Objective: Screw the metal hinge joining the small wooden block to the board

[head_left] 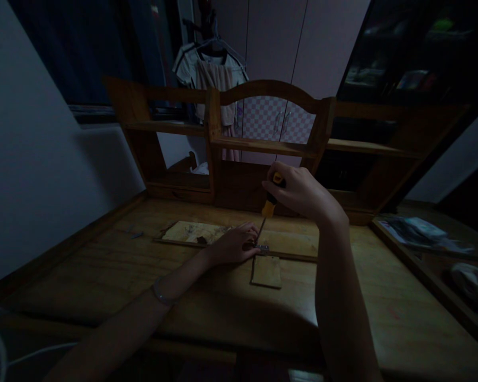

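Right of center, your right hand (297,192) wrapped its fingers around a screwdriver (267,207), its shaft slanting down toward a small metal plate (264,248) below center. Your left hand (235,244) bent its fingers beside that plate, but whether they pinched it could not be told. The plate lay at the near edge of a long board (295,243), above a small board (266,271) in the frame.

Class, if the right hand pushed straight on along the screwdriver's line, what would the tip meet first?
Probably the hinge-like metal plate by the left hand; the dim view leaves unclear whether the screwdriver already touches it.
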Demonstrator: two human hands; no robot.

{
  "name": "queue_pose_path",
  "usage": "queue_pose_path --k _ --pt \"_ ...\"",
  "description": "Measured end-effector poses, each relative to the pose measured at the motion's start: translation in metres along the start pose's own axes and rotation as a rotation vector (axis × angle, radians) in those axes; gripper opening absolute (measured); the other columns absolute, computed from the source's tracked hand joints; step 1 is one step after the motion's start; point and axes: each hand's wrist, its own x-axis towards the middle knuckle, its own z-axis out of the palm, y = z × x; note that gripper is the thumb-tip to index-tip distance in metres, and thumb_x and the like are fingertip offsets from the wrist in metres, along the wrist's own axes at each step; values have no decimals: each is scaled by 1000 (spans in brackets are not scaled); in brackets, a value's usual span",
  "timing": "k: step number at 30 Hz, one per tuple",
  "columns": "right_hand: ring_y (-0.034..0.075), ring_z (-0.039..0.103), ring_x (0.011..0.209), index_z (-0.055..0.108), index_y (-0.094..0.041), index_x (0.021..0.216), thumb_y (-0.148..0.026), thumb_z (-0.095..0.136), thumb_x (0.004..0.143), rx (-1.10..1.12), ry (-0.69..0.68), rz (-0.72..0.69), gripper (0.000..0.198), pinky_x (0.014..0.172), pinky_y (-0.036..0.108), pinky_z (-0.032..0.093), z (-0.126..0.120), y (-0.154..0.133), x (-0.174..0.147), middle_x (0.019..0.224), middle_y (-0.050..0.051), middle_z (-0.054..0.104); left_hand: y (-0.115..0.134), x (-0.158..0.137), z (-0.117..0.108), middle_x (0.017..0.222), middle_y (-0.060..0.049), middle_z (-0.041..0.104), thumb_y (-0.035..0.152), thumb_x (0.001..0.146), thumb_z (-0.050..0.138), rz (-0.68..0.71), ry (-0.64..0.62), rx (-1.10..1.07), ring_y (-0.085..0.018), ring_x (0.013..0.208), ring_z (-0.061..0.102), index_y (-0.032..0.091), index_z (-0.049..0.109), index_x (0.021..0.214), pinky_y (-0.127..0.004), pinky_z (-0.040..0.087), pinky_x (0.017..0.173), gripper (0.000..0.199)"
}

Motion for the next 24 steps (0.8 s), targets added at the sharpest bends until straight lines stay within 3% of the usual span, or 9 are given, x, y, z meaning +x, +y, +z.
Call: queue_pose_path --k 5,9,12,17,21,24 --pt "20 62 83 60 -20 99 -30 47 91 -13 112 37 18 71 28 40 -17 4 -6 89 5 68 4 1 -3 107 -6 57 35 84 67 -23 -3 6 -20 97 59 20 59 99 -31 49 82 23" --pt "22 62 84 62 -20 101 -29 48 90 -41 186 84 20 72 30 40 -27 8 -11 86 5 67 3 1 -7 102 -6 58 29 93 53 -16 31 20 -19 94 58 21 58 101 -31 48 82 13" --pt "22 62 81 62 -21 103 -30 49 90 -45 246 99 20 72 31 42 -32 11 -13 84 5 67 -2 2 -7 99 -6 59 23 97 42 -30 104 66 -19 94 58 20 58 97 -32 47 84 16" --pt "19 62 79 58 -23 111 -36 58 87 -21 393 142 27 71 30 43 -37 11 -17 90 3 66 -24 8 -7 95 -7 60 21 95 44 -140 282 220 -19 94 57 19 59 93 -33 46 86 15" --pt "16 63 74 57 -24 112 -36 62 85 23 497 134 30 68 28 45 -43 9 -20 88 2 67 -61 -5 -43 98 -7 62 22 92 48 -290 330 299 -20 96 58 19 62 92 -33 45 89 14" --pt "17 65 75 57 -25 111 -36 64 84 22 525 129 30 69 29 45 -48 10 -24 88 2 69 -93 -37 -98 101 -7 63 28 87 51 -528 157 323 -20 97 59 19 64 96 -31 44 89 18"
